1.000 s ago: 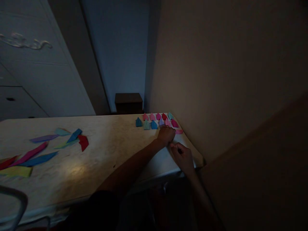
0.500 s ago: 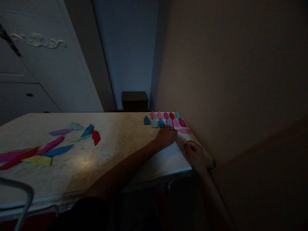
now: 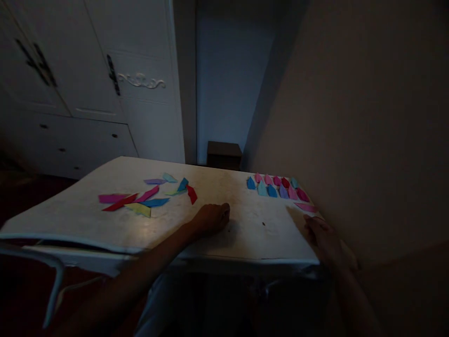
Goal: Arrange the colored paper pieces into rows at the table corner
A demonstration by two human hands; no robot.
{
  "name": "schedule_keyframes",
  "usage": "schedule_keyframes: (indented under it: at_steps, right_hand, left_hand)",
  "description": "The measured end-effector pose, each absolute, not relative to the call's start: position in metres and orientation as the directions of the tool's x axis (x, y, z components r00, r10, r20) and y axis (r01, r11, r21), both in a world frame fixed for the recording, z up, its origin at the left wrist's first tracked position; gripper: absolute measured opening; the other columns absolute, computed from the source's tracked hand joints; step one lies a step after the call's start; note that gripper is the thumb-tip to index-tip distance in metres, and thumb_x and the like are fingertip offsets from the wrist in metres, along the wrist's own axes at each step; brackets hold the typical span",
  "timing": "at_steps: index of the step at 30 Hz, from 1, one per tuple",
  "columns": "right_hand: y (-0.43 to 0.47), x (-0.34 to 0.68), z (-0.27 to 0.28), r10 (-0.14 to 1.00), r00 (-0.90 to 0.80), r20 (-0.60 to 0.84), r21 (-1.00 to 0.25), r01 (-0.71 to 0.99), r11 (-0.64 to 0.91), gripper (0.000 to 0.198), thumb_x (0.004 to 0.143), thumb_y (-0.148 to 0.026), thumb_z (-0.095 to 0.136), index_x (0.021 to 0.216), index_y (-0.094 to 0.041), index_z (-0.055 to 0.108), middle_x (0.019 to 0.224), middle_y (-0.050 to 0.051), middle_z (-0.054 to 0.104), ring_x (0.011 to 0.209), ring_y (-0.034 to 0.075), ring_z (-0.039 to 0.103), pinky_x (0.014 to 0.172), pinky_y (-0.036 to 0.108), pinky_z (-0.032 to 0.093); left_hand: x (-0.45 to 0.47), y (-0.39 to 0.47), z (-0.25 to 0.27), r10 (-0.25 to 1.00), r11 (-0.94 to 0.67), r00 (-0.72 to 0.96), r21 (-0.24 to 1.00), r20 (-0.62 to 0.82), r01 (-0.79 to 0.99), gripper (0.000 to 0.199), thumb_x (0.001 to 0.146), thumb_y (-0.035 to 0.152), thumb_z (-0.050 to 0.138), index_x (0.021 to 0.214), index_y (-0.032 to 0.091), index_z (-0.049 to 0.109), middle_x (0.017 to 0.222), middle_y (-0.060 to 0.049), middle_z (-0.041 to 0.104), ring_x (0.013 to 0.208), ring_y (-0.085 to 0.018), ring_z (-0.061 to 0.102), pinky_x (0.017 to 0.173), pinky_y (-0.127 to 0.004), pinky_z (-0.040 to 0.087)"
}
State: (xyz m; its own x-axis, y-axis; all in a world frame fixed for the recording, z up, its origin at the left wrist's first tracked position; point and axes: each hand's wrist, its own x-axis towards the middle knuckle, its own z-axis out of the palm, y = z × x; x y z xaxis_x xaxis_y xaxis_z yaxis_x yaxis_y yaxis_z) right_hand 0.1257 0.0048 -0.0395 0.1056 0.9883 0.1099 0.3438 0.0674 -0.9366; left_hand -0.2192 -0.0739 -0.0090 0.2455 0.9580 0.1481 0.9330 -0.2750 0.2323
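Note:
My left hand (image 3: 212,219) is over the middle of the white table, its fingers curled together; whatever may be in them is hidden. At the table's right side my right hand (image 3: 324,236) has its fingers bent together, dim and partly in shadow, and I cannot make out anything in them. Just beyond its fingertips lies a flat pink paper strip (image 3: 306,207). Behind that strip, small folded, pointed paper pieces in blue, pink, red and purple stand in two rows, among them a blue piece (image 3: 272,191) and a magenta piece (image 3: 302,194).
Loose coloured strips lie on the table's left half, including a red strip (image 3: 191,194), a yellow strip (image 3: 138,209) and a blue strip (image 3: 155,202). A wall (image 3: 368,140) borders the right side. Beyond the table are a white wardrobe (image 3: 147,117) and a small dark cabinet (image 3: 224,149).
My left hand has moved away from the folded pieces, leftward toward the loose strips. My right hand stays beside the pink strip. The view has turned to the left.

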Motion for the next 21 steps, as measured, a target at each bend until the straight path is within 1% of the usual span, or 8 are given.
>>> schedule_keyframes:
  at_steps: [3,6,8,11,14,17,19,21]
  right_hand:
    - [0.007,0.094,-0.036,0.996,0.043,0.077,-0.947,0.317,0.059,0.046,0.073,-0.061,0.064,0.059,-0.020,0.050,0.045,-0.007,0.039,0.038,0.008,0.032,0.036,0.021,0.022]
    - [0.008,0.038,-0.030,0.974,-0.188,0.128,-0.931,0.316,0.184,0.046,0.077,-0.059,0.061,0.057,-0.019,0.049,0.046,-0.006,0.042,0.039,0.008,0.033,0.039,0.021,0.024]
    - [0.011,-0.006,-0.027,0.916,-0.367,0.165,-0.894,0.336,0.296,0.044,0.080,-0.056,0.058,0.058,-0.018,0.051,0.046,-0.006,0.042,0.041,0.008,0.035,0.041,0.021,0.026]
    - [0.017,-0.072,-0.021,0.767,-0.599,0.230,-0.820,0.305,0.484,0.036,0.083,-0.050,0.056,0.067,-0.018,0.055,0.054,-0.004,0.050,0.049,0.010,0.045,0.048,0.022,0.035]
    - [0.022,-0.129,-0.014,0.579,-0.756,0.305,-0.627,0.298,0.720,0.017,0.084,-0.031,0.057,0.093,-0.018,0.063,0.088,0.002,0.064,0.065,0.012,0.055,0.061,0.025,0.045]
    - [0.024,-0.170,-0.006,0.392,-0.880,0.266,-0.342,0.294,0.893,0.036,0.080,-0.010,0.054,0.114,-0.019,0.061,0.119,0.009,0.060,0.083,0.015,0.060,0.072,0.027,0.047]
    - [0.024,-0.188,-0.002,0.311,-0.933,0.179,-0.148,0.287,0.946,0.041,0.083,-0.009,0.052,0.121,-0.023,0.058,0.132,0.009,0.053,0.091,0.017,0.061,0.073,0.027,0.047]
    - [0.024,-0.197,0.003,0.249,-0.964,0.091,-0.001,0.250,0.968,0.036,0.088,-0.012,0.049,0.119,-0.027,0.059,0.138,0.006,0.050,0.091,0.017,0.062,0.070,0.027,0.046]
  left_hand:
    - [-0.251,-0.100,-0.012,0.970,-0.212,0.166,0.292,0.175,0.932,0.022,0.092,0.026,0.037,0.092,0.019,0.058,0.075,-0.005,0.067,0.066,-0.020,0.062,0.058,-0.028,0.035]
    - [-0.275,-0.119,-0.017,0.972,-0.161,0.081,0.373,0.223,0.914,0.024,0.093,0.028,0.036,0.080,0.019,0.055,0.069,-0.003,0.063,0.065,-0.018,0.059,0.059,-0.027,0.033]
    - [-0.284,-0.127,-0.020,0.964,-0.149,0.035,0.426,0.264,0.892,0.028,0.092,0.030,0.036,0.071,0.020,0.051,0.064,-0.002,0.058,0.063,-0.016,0.055,0.060,-0.027,0.031]
    - [-0.292,-0.135,-0.023,0.948,-0.155,-0.030,0.540,0.317,0.827,0.031,0.089,0.032,0.038,0.062,0.020,0.044,0.057,0.002,0.048,0.057,-0.013,0.047,0.058,-0.027,0.028]
    - [-0.295,-0.135,-0.025,0.938,-0.143,-0.124,0.690,0.322,0.710,0.034,0.085,0.035,0.041,0.055,0.019,0.037,0.052,0.004,0.038,0.053,-0.011,0.040,0.056,-0.026,0.025]
    - [-0.298,-0.131,-0.028,0.938,-0.115,-0.201,0.799,0.284,0.591,0.040,0.081,0.039,0.043,0.049,0.020,0.030,0.050,0.005,0.029,0.050,-0.009,0.032,0.052,-0.025,0.022]
    - [-0.299,-0.130,-0.030,0.945,-0.103,-0.207,0.829,0.255,0.550,0.043,0.080,0.040,0.044,0.047,0.020,0.026,0.048,0.006,0.025,0.048,-0.008,0.027,0.051,-0.025,0.019]
    - [-0.299,-0.130,-0.031,0.949,-0.108,-0.192,0.833,0.249,0.543,0.044,0.079,0.039,0.044,0.045,0.020,0.024,0.046,0.006,0.023,0.046,-0.007,0.025,0.050,-0.026,0.017]
